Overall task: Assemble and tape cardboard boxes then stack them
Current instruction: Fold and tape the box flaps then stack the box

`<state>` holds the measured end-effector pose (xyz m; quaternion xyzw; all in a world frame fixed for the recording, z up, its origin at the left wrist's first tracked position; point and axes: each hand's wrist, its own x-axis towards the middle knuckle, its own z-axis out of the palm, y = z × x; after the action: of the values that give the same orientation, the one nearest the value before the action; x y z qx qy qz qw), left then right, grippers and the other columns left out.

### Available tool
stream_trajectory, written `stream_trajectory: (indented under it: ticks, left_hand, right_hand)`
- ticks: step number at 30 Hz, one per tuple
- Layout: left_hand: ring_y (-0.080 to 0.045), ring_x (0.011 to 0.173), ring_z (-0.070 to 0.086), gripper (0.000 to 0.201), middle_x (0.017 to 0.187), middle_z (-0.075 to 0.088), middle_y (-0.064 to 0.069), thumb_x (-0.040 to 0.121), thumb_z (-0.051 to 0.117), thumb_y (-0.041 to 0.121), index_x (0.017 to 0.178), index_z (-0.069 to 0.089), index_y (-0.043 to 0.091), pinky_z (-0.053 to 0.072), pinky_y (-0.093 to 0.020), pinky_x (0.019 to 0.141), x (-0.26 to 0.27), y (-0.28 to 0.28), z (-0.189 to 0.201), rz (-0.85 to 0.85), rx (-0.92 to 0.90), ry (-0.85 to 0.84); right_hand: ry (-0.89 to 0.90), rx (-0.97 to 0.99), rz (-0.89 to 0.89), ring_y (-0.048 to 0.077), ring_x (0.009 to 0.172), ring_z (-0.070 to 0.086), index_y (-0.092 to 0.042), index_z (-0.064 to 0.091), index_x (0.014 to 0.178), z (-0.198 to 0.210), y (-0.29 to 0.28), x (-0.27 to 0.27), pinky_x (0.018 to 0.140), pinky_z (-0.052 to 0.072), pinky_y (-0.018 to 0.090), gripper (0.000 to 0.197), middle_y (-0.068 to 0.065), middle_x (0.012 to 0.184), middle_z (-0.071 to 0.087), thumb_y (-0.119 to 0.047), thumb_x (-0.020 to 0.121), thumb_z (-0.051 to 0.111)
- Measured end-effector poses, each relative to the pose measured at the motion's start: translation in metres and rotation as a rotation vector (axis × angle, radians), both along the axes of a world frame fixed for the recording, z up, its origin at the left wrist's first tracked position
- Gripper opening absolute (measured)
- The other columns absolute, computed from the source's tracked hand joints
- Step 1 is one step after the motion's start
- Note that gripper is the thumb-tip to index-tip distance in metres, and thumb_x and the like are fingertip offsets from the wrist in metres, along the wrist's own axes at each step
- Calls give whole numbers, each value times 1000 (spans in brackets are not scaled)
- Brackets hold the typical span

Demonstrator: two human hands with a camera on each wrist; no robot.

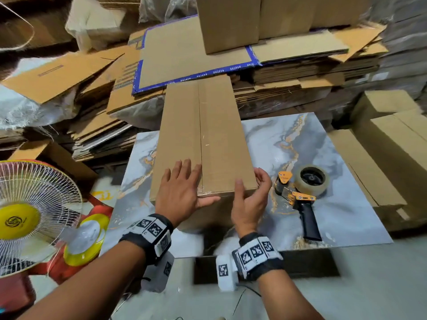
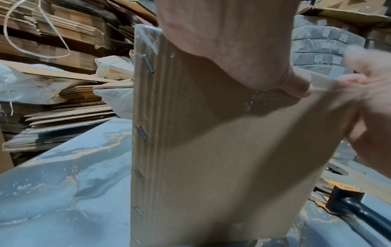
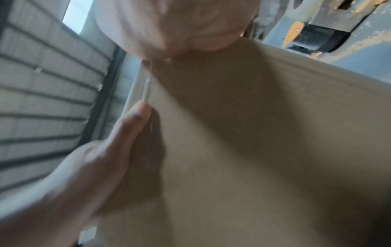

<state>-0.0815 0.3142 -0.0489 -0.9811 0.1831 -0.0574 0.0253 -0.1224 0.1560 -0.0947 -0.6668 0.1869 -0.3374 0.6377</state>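
Note:
A long cardboard box (image 1: 203,135) lies on the marble-patterned table (image 1: 300,144), its top flaps closed along a middle seam. My left hand (image 1: 182,188) presses flat on the near end of the top, fingers straight, thumb hooked over the near edge. My right hand (image 1: 250,190) holds the near right corner, thumb on top and fingers curled round the side. The left wrist view shows the stapled near face of the box (image 2: 211,167) under my left palm (image 2: 232,50). A tape dispenser (image 1: 300,190) with a clear roll lies on the table, right of the box.
Stacks of flat cardboard (image 1: 184,49) fill the back and left. Assembled boxes stand behind (image 1: 231,19) and at the right (image 1: 392,146). A table fan (image 1: 34,215) and a yellow-rimmed tape roll (image 1: 85,241) sit low on the left.

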Motion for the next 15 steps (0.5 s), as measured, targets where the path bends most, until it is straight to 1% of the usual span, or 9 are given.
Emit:
stream_trajectory:
  ticks: [2,3,4,5,7,9,11,13,15]
  left_hand:
    - [-42,134,48,112,146,51,-21,78,15,96,142,53,12,43,-56,103,1,0,0,-14,4,-8]
    - [-42,133,48,112,146,51,-21,78,15,96,141,53,12,43,-56,102,1,0,0,-19,8,-11]
    - [-41,133,49,111,146,51,-21,78,15,96,141,54,12,43,-56,102,1,0,0,-22,10,-13]
    - [-41,132,49,110,145,51,-21,79,16,95,140,54,12,43,-56,102,2,0,-1,-25,11,-14]
    - [-41,130,49,110,144,52,-21,79,15,95,139,55,12,43,-55,101,2,0,-1,-24,2,-3]
    - [-41,130,49,111,144,51,-21,78,13,96,138,54,12,42,-55,101,1,0,1,-23,-4,6]
    - [-39,132,45,117,145,49,-18,74,6,99,141,52,15,38,-52,105,1,1,6,-35,-11,18]
    - [-34,136,39,118,147,44,-12,70,1,100,146,47,22,30,-49,112,6,6,13,-24,-85,105]
    - [-33,132,41,103,142,47,-15,77,20,94,144,49,21,33,-47,111,15,14,22,88,-276,131]
  right_hand:
    - [62,-67,55,14,133,48,-10,38,145,-7,7,-11,110,37,21,78,3,145,51,-42,83,73]
    - [86,-55,54,8,133,47,-14,36,148,-7,5,-12,108,34,12,80,-1,147,50,-36,84,76]
    - [107,-9,46,2,130,48,-16,37,150,-5,1,-11,103,32,5,75,-4,147,52,-26,87,76]
    - [122,51,42,-3,125,50,-17,41,150,-2,-4,-9,100,33,2,67,-6,144,55,-18,91,72]
    - [169,81,10,-3,111,56,-18,54,144,3,-13,-7,99,42,12,47,-6,133,64,-12,98,62]
    - [220,21,-2,-2,101,55,-18,62,138,4,-17,-7,95,43,21,37,-8,121,67,-15,101,59]
    - [255,-11,24,3,106,55,-18,62,137,8,-17,-9,96,43,23,35,-7,120,66,-18,102,56]
    - [299,-47,68,12,105,59,-16,63,133,20,-23,-10,94,47,30,33,-6,113,67,-16,101,56]
    - [390,-115,117,21,107,61,-15,63,131,41,-37,-3,87,44,30,32,1,113,68,-17,100,56]
